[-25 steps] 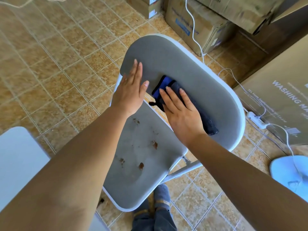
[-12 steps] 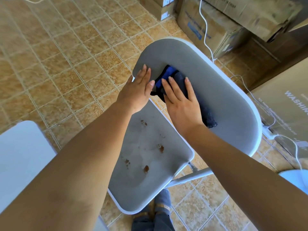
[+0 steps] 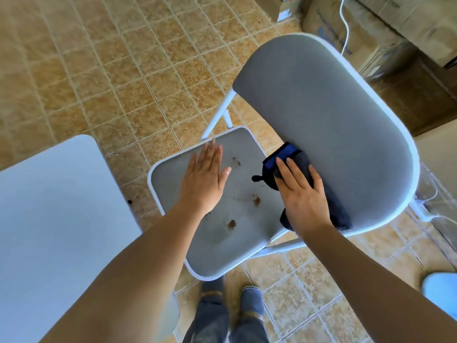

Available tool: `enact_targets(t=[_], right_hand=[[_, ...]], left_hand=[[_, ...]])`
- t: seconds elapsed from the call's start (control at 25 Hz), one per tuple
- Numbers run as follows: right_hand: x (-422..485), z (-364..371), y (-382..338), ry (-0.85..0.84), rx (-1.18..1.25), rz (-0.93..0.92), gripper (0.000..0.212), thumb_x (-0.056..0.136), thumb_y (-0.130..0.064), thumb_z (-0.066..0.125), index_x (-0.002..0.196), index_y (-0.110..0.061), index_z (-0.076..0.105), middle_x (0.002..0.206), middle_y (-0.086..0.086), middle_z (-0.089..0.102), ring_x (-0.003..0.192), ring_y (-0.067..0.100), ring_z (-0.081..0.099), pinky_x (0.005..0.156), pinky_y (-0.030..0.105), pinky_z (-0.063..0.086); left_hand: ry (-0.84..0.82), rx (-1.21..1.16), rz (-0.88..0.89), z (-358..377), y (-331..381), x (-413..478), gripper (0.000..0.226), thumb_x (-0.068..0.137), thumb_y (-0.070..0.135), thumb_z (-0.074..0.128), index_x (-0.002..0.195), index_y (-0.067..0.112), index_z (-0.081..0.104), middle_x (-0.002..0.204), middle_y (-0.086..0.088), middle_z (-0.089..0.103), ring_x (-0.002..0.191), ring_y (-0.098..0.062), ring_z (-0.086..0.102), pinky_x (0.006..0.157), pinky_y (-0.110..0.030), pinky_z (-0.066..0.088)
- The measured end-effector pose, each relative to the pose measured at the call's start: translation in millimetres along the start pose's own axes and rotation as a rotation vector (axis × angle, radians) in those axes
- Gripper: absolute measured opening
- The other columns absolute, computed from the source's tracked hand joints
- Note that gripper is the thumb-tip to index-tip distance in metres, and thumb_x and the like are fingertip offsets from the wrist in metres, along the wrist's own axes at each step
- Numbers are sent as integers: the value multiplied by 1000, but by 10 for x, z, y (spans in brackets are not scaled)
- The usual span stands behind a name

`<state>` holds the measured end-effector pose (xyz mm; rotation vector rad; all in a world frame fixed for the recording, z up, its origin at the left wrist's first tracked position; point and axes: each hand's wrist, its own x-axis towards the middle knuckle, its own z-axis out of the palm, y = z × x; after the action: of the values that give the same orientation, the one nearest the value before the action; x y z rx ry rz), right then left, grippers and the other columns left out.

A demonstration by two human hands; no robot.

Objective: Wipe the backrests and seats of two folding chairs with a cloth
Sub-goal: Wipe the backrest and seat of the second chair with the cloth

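Note:
A grey folding chair with a white frame stands in front of me. Its backrest [image 3: 321, 115] fills the upper right; its seat [image 3: 217, 233] lies below, spotted with several brown stains. A dark cloth with a blue edge [image 3: 286, 154] lies on the lower part of the backrest, and my right hand [image 3: 301, 199] presses it flat with straight fingers. My left hand [image 3: 205, 177] hovers flat over the left side of the seat, fingers straight, holding nothing. A second chair's pale surface [image 3: 57, 231] shows at the lower left.
Cardboard boxes [image 3: 385, 28] stand behind the chair at the upper right, with a white cable [image 3: 345, 26] hanging over them. My shoes [image 3: 232, 300] are under the seat's front edge. A light blue object [image 3: 442, 290] sits at the right edge. The floor is tan tile.
My left hand came off the backrest and moved down over the seat. My right hand slid the cloth down toward the backrest's lower edge. The view shifted so the chair sits further right.

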<state>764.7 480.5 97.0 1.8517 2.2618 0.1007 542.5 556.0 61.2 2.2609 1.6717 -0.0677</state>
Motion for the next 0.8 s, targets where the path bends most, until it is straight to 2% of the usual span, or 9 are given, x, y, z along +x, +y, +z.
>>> enact_targets(t=[0.04,0.12,0.2,0.28,0.4,0.52,0.64,0.8], right_hand=[[-94,137,-83,79,94,18,56,76,-9,55,132,-8,52,156,10,28,142,26,28,110,57,27],[-273,367,-252,208,264,69,52,76,-3,39,123,-7,60,148,11,41,136,27,40,103,56,37],[-455,539,-450,256,392,83,52,72,5,44,119,-8,63,145,11,46,132,27,45,100,55,41],[-653,704,-632,238,478,78,54,69,10,53,117,-10,64,144,10,47,131,28,47,98,52,42],[-875,922,-855,182,580,50,57,67,14,56,118,-11,64,145,9,46,132,28,46,99,51,43],[-911,1096,-1052,139,676,36,61,66,17,62,120,-9,64,146,10,45,132,29,45,97,53,44],[-723,1213,-1276,115,715,-21,61,65,20,62,120,-7,63,146,13,45,130,32,47,95,53,46],[-379,1460,-1546,82,696,-148,56,75,11,59,127,-11,59,151,8,37,139,26,36,107,50,35]], left_hand=[[-6,-1,-41,115,-14,-207,65,98,48,3,153,13,-2,161,-3,-8,148,-15,-10,120,-37,-3],[-10,-6,-121,366,-20,-584,71,94,52,-6,153,14,0,161,-3,-6,148,-16,-9,120,-37,-4],[-23,-11,-199,634,25,-975,77,89,54,-14,153,13,2,161,-5,-4,148,-17,-6,120,-37,-3],[-41,-7,-266,885,96,-1333,85,86,56,-24,153,12,3,161,-6,-1,148,-19,-3,120,-38,-1],[-30,-47,-361,1200,185,-1752,92,80,57,-32,152,11,2,161,-5,0,148,-18,-2,121,-38,1],[-44,-92,-438,1429,215,-1980,92,77,58,-34,151,13,-6,161,-3,-7,148,-16,-10,119,-33,-8],[-36,-118,-486,1621,127,-2001,81,82,58,-24,150,16,-14,159,-1,-17,146,-15,-17,119,-33,-10],[-1,-83,-487,1828,-67,-1850,75,86,56,-17,150,17,-17,157,0,-24,144,-14,-22,120,-36,-6]])
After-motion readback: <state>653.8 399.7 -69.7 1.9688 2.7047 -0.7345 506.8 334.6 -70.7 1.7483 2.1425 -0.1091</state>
